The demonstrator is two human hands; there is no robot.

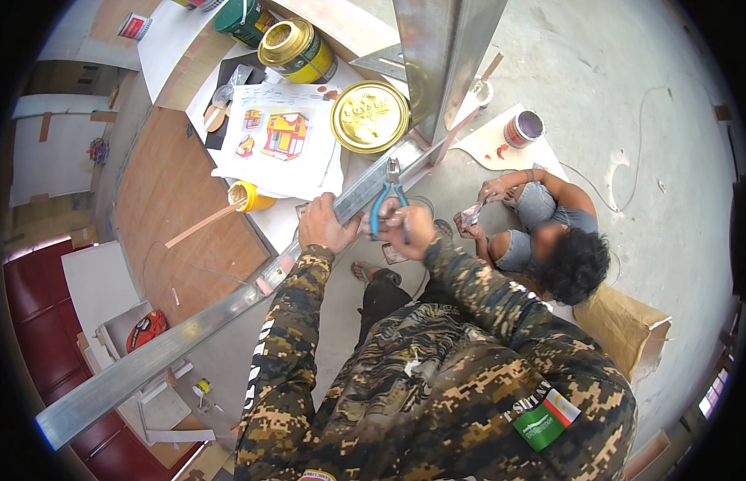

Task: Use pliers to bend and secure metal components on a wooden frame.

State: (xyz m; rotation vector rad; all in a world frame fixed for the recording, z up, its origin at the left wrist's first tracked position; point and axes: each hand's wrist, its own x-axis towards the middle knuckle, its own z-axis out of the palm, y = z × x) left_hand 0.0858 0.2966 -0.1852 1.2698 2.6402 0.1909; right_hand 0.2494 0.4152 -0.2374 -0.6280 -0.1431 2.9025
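My left hand (pixel 328 224) is closed over a long galvanized metal channel (pixel 157 359), which runs slantwise from the lower left up to an upright metal post (pixel 439 60). Just right of it, my right hand (pixel 411 230) grips pliers with blue handles (pixel 376 207). The jaws point away from me, beside the channel near its far end. Whether they touch the metal I cannot tell. Beyond my hands, a tin with a shiny gold lid (pixel 370 117) stands beside printed sheets with red and yellow drawings (pixel 281 140).
At right a co-worker (pixel 541 232) crouches, holding a small object, near a paint can (pixel 524 130) on a white board. A yellow tin (pixel 302 56) and green bucket (pixel 241 22) stand at the back. A stick (pixel 198 228) leans from a yellow pot (pixel 257 200). Brown cardboard (pixel 621 325) lies right.
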